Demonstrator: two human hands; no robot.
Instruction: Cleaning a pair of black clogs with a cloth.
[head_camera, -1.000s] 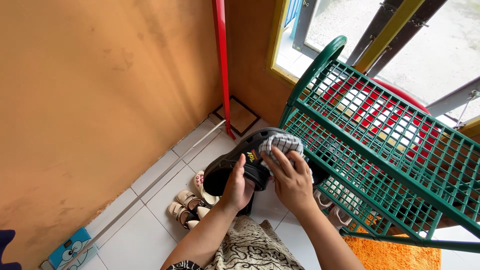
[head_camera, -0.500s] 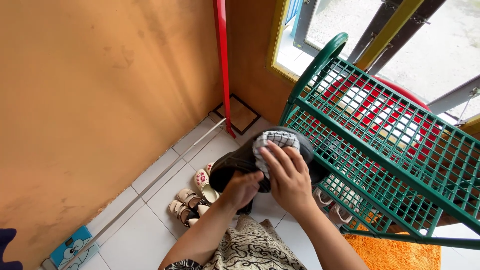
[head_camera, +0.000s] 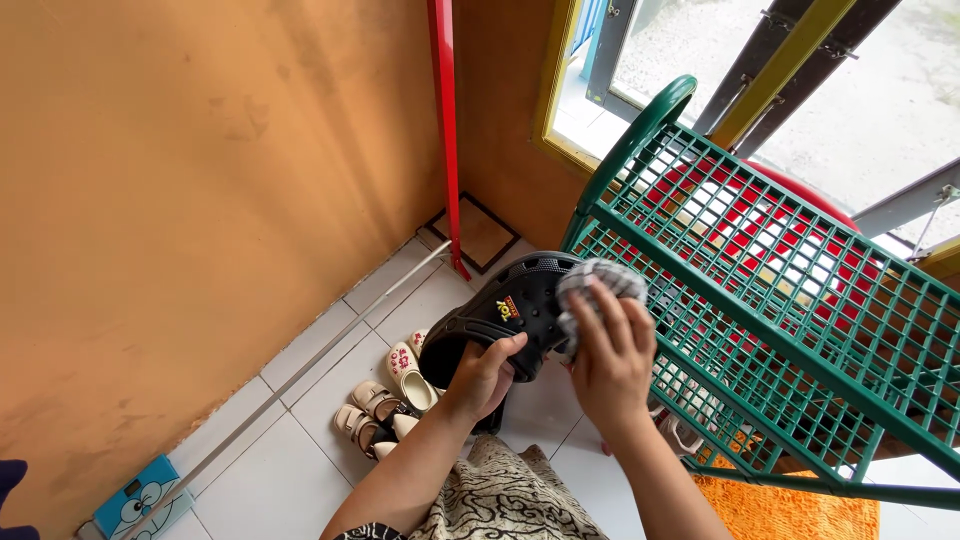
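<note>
- Green rack (head_camera: 780, 290) fills frame at 3 o'clock, just beside clog.
- Black clog (head_camera: 505, 310) at centre, held above floor, w/ sandals (head_camera: 385, 400) at its 7 o'clock.
- R hand (head_camera: 610, 365) presses checked cloth (head_camera: 595, 285) on clog toe, fingers together.
- L hand (head_camera: 480, 375) grips clog's heel end, fingers curled.

One black clog (head_camera: 510, 315), one checked cloth (head_camera: 598, 283), two hands, one green wire rack (head_camera: 790, 300), one red pole (head_camera: 443, 130), four small sandals on the floor.
</note>
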